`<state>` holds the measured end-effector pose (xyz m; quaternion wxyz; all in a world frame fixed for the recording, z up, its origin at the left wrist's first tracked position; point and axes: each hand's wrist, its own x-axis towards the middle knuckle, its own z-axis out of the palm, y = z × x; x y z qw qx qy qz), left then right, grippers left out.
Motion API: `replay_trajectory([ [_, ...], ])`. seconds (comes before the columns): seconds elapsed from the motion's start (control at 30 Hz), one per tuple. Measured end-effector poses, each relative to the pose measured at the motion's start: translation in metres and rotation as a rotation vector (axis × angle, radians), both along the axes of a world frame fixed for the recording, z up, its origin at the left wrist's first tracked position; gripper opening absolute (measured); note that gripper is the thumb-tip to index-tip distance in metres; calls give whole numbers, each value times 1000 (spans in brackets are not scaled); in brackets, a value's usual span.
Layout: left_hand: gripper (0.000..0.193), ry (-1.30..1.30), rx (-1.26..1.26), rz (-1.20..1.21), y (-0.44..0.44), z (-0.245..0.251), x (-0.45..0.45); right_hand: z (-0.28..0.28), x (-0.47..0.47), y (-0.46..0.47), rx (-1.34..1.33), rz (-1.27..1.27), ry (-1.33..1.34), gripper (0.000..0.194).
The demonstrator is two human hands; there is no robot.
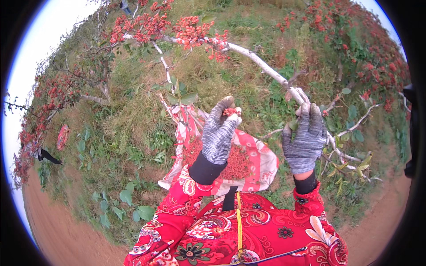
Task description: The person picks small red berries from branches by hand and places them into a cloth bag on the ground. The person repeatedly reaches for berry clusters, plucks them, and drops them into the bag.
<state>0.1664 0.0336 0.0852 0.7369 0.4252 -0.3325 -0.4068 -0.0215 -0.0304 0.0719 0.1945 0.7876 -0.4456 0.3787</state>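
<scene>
My left hand (218,133), in a grey knitted glove, pinches a small cluster of red berries (230,111) between thumb and fingers. Below it lies a red and white patterned cloth or sack (269,163), spread open, with a heap of picked red berries (238,163) on it. My right hand (304,139), gloved alike, has its fingers over a pale thorny branch (266,68); part of the branch is hidden behind it. Green leaves show beside its thumb. Up the same branch hang dense bunches of red berries (193,31).
Berry-laden shrubs stand at left (55,91) and right (372,66). Thin bare twigs (357,124) stick out beyond my right hand. Grass and weeds (133,129) cover the ground, with brown soil (63,219) at the lower left. A person (125,6) is partly visible far off.
</scene>
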Motion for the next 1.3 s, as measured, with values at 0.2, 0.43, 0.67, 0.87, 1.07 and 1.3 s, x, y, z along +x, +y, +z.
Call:
replay_trajectory([
  [0.2, 47, -1227, -27, 329, -2, 19, 7, -11, -4, -5, -18, 8, -35, 59],
  [0.43, 31, -846, -228, 522, -21, 112, 64, -11, 0, -3, 31, 13, -65, 56],
  [0.67, 37, -708, -64, 67, -38, 146, 127, -10, 2, -1, 40, -11, -40, 56],
  [0.87, 52, -1268, 172, 116, -61, 147, 148, -10, 5, -2, 49, -13, -49, 55],
  [1.07, 37, -898, 293, -300, -78, 148, 164, -11, 6, -4, 37, -3, -55, 55],
  [1.3, 29, -933, 457, -213, -75, 155, 177, -15, 6, -3, 44, 0, -48, 56],
])
